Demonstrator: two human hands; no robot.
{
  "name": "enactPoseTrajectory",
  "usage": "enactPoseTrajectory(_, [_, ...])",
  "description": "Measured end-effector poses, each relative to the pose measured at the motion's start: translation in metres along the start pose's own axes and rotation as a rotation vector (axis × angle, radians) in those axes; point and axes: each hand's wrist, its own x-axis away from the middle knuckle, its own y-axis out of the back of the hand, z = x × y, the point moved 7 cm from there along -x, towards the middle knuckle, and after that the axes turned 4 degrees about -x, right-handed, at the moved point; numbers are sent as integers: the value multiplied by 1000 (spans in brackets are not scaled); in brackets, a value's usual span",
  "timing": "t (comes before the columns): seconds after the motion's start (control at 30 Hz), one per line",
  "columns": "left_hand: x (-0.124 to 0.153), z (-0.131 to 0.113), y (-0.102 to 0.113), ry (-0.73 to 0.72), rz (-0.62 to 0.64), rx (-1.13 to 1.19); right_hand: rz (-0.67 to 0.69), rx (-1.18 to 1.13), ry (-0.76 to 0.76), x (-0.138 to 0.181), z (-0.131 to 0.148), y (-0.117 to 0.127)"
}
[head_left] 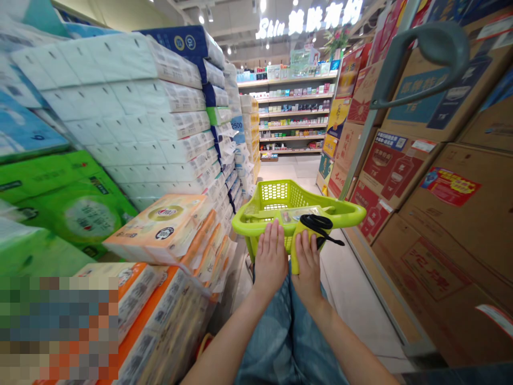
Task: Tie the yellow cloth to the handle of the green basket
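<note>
A lime-green plastic shopping basket (344, 214) with perforated walls is in front of my legs. My left hand (271, 262) lies against its near side, fingers stretched out and fingertips at the rim. Beside it, my right hand (308, 267) has its fingers over a yellow item (295, 251) with a coiled black cord (316, 222); its exact kind I cannot make out. That item rests against the near rim. Past the rim, a clear label holder (294, 214) sits by the basket's handle. The fingers' undersides and thumbs are hidden.
Tissue packs (160, 214) and tall white paper bundles (120, 96) are stacked close on the left. Cardboard cartons (452, 214) line the right, with a grey handle (425, 64) jutting above. A pale tiled aisle floor (286, 167) leads to stocked shelves (296, 112).
</note>
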Motion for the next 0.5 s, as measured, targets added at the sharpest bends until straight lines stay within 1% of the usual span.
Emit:
enactPoseTrajectory(0.13, [0,-1,1,2,-26,-10,104,74,163,1,6,-1])
enactPoseTrajectory(0.2, [0,-1,0,10,-32,-6,168,99,217,2,1,1])
enactPoseTrajectory(0.27, [0,-2,0,13,-29,2,190,124,265,1,-7,6])
enactPoseTrajectory(0.33, [0,-3,0,7,-15,5,173,140,300,-1,-19,14])
enactPoseTrajectory(0.4, [0,-3,0,-1,1,1,132,146,291,-4,-36,24])
enactPoseTrajectory(0.5, [0,-3,0,-1,18,0,27,138,182,-10,-59,41])
